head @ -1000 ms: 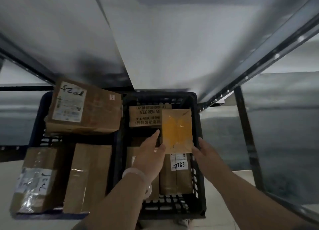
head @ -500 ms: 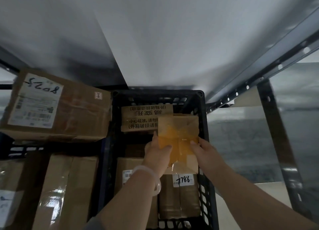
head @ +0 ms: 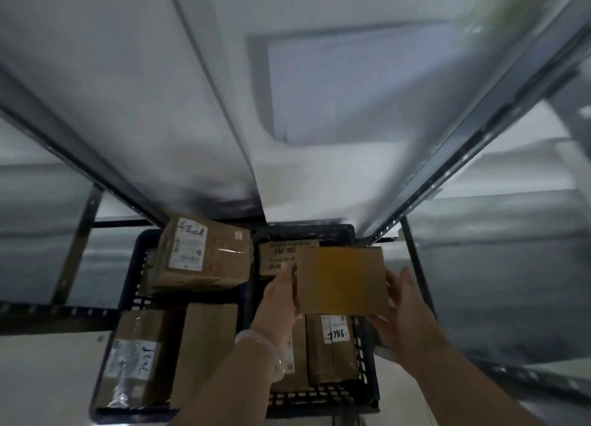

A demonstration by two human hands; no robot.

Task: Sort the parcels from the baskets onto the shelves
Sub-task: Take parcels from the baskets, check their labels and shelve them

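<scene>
A flat brown parcel (head: 342,280) with yellow tape across it hangs above the black basket (head: 367,390). My left hand (head: 281,294) grips its left edge and my right hand (head: 403,301) holds its right edge. Below it in the black basket lie a box labelled 7786 (head: 332,345) and a box with printed text (head: 276,256). The blue basket (head: 134,265) to the left holds a large box marked 8025 (head: 204,256), a taped box (head: 134,358) and a plain brown box (head: 208,345).
A white shelf board (head: 287,105) with dark metal rails spreads overhead and ahead. A perforated upright post (head: 415,265) stands to the right of the black basket, another upright post (head: 80,240) at the left. Pale floor shows under the baskets.
Both hands have lifted the flat parcel out of the black basket and turned it crosswise. The view has pulled back and tilted up, showing more shelf.
</scene>
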